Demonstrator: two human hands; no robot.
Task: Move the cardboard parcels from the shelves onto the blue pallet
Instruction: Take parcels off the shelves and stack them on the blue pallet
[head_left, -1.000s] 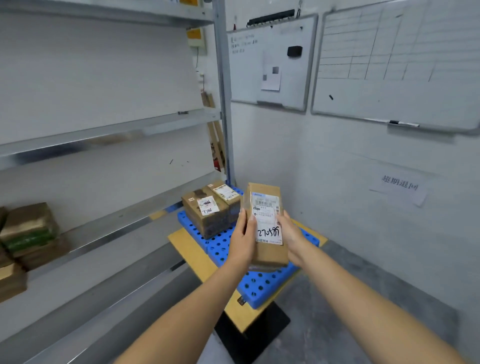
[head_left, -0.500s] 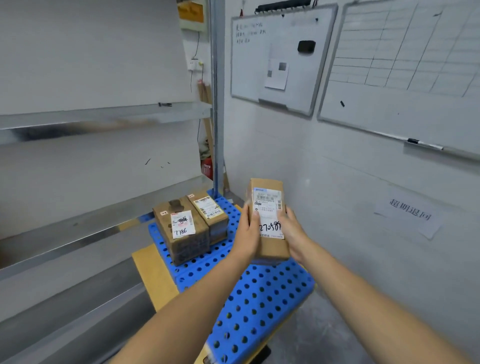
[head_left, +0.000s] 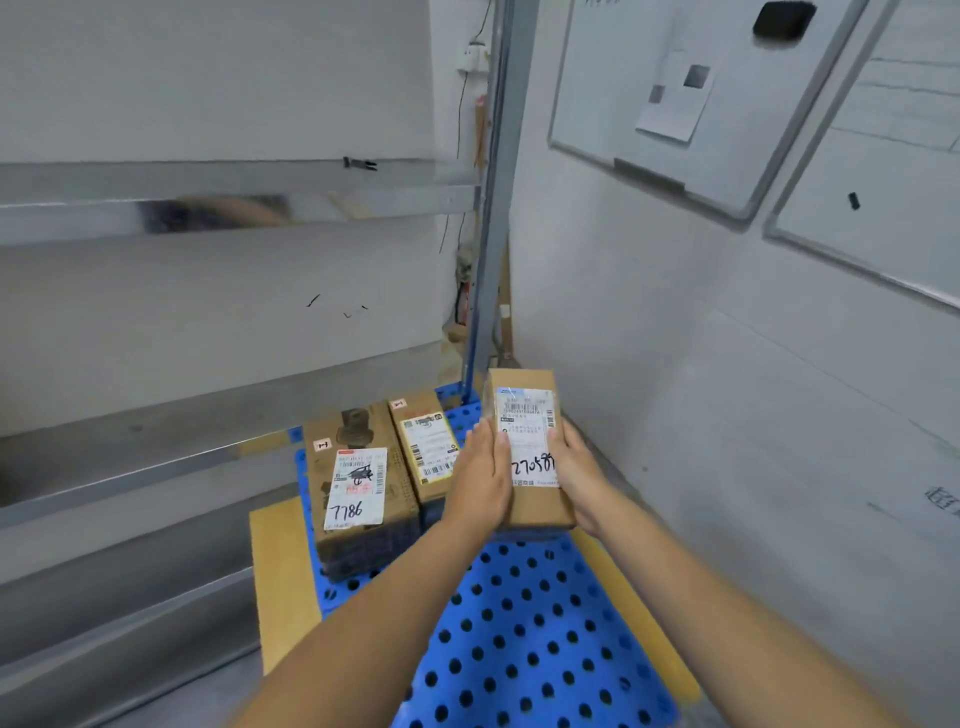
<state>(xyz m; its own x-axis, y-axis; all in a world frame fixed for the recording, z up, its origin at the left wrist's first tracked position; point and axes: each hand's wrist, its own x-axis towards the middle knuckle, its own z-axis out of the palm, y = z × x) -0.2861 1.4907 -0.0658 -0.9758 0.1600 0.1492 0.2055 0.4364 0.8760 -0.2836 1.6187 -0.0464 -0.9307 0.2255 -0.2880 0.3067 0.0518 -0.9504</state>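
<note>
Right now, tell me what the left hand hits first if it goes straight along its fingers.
Probably the far corner of the blue pallet, just right of the narrower parcel; depth is unclear, so perhaps the shelf post.

My own bare hands and arms, as the head camera sees them.
My left hand (head_left: 480, 478) and right hand (head_left: 574, 467) are uncovered; my left forearm (head_left: 374, 623) and right forearm (head_left: 727, 613) are bare too, slim at the wrist, widening toward the bottom edge of view.
</note>
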